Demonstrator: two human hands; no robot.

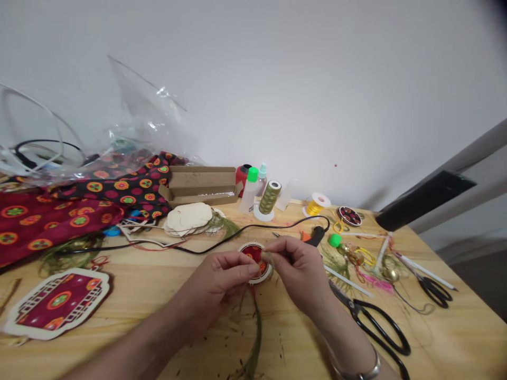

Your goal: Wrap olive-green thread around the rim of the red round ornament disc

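Observation:
A small round ornament (252,251) with a pale rim and dark red patterned fabric lies on the table between my hands. From its lower edge a green thread tassel (257,330) trails toward me. My left hand (227,277) is pinched closed over the ornament's lower left, thumb against fingertips. Over its right side my right hand (299,272) is closed in a pinch too. Whatever is between the fingertips is too small to make out; it may be a thin thread. Large black-handled scissors (376,324) lie beside my right forearm.
A larger fabric-covered ornament (59,303) lies left. Behind stand a cardboard box (202,182), a green thread spool (270,198) and a green-capped bottle (249,190). A black cable (222,244) crosses the table to a glue gun (317,236). Smaller scissors (433,290) lie right.

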